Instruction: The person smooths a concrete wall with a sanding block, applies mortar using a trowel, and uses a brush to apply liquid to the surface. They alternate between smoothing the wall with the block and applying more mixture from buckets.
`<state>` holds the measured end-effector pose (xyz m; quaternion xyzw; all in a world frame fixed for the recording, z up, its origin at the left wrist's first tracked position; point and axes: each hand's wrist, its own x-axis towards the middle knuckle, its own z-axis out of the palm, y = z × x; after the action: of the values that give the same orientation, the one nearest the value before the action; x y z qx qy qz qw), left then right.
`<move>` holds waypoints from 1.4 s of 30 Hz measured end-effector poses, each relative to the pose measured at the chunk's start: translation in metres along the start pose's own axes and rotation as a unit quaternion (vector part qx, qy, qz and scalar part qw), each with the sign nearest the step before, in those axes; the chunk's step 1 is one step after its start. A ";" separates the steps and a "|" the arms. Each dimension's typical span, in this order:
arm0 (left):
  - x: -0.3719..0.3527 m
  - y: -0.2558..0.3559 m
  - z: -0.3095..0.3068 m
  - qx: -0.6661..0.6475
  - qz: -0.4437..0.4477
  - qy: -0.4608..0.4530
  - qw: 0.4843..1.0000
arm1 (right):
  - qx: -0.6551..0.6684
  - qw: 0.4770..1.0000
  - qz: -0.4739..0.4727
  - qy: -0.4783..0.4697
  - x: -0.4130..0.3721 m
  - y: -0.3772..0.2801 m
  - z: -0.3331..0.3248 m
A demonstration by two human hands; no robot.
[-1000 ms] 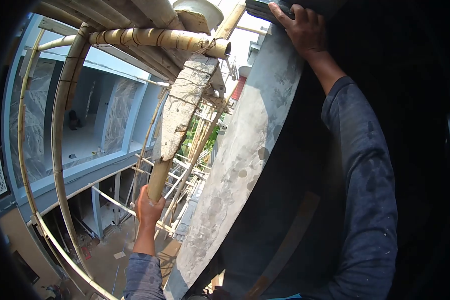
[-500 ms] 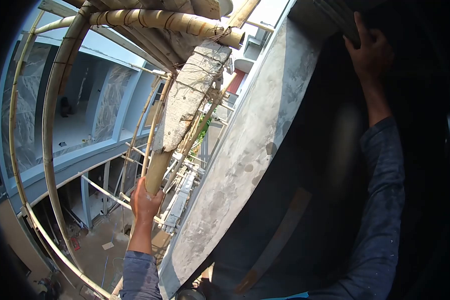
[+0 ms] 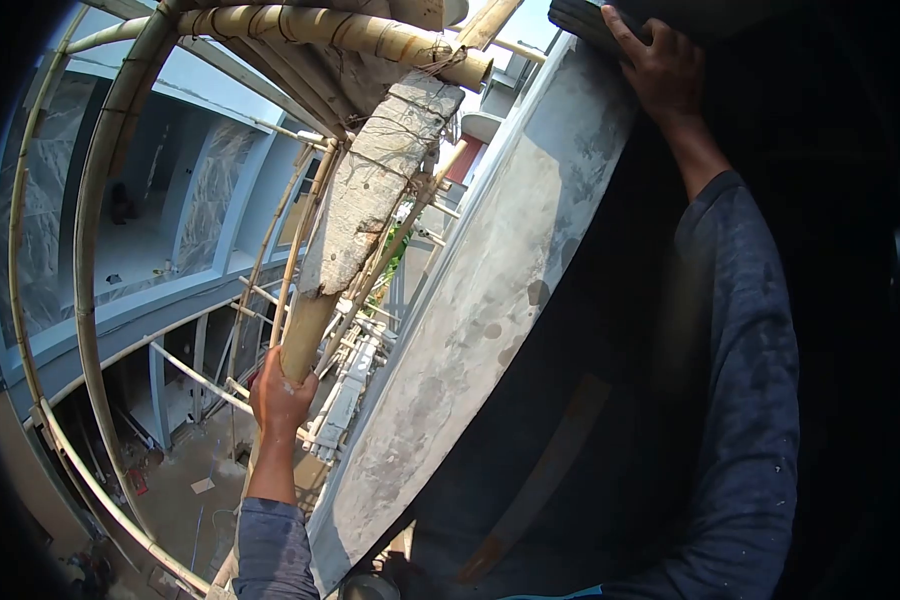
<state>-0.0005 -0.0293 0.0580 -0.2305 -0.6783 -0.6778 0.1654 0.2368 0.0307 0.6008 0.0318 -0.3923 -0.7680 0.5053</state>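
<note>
Head view: the left hand [image 3: 282, 395] is clenched round a smooth, round bamboo pole [image 3: 305, 345], which stands upright beside the rough grey concrete wall [image 3: 490, 300] and is crusted with cement higher up. The right hand [image 3: 665, 70] lies fingers-over a dark edge [image 3: 580, 15], perhaps rubber. That edge is cut off at the frame's top, so the grip cannot be told.

Bamboo pole [image 3: 305, 335] in left hand [image 3: 280, 400]: smooth, tan, upper length caked in rough grey cement. Wall [image 3: 480, 300] by right hand [image 3: 665, 70]: matt, blotchy grey plaster. Sleeve [image 3: 740, 380]: dusty cloth.
</note>
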 end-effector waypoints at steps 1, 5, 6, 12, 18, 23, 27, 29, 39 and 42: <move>0.000 -0.003 0.004 -0.002 0.026 0.027 0.999 | -0.003 1.000 -0.002 -0.001 0.002 0.005 -0.010; 0.000 -0.007 0.006 -0.002 0.033 0.036 0.999 | -0.057 0.996 0.015 0.061 0.007 0.044 -0.032; 0.001 -0.007 0.005 0.001 0.029 0.030 0.999 | -0.102 0.990 0.019 0.095 0.007 0.058 -0.033; 0.001 -0.009 0.007 0.002 0.031 0.022 0.999 | -0.030 0.991 -0.013 0.129 -0.006 0.075 -0.048; 0.002 -0.011 0.007 0.015 0.031 0.023 0.999 | 0.019 0.999 -0.046 -0.006 -0.007 0.003 -0.010; 0.002 -0.017 0.012 0.018 0.055 0.044 0.997 | 0.017 0.997 -0.074 0.020 -0.002 0.007 0.005; 0.001 -0.009 0.006 0.005 0.036 0.028 0.999 | -0.035 0.999 0.002 0.028 0.014 0.029 -0.036; 0.001 -0.009 0.006 0.020 0.031 0.029 0.999 | -0.055 0.998 0.040 0.019 0.016 0.042 -0.050; -0.001 0.002 -0.004 -0.021 -0.003 -0.007 1.000 | -0.038 0.997 -0.071 0.009 -0.006 0.023 -0.004; 0.001 -0.013 0.008 0.017 0.032 0.028 0.999 | -0.031 0.996 -0.077 -0.014 -0.012 0.027 0.009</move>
<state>-0.0077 -0.0212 0.0478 -0.2304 -0.6768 -0.6669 0.2101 0.2588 0.0411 0.6202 0.0357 -0.3719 -0.8169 0.4395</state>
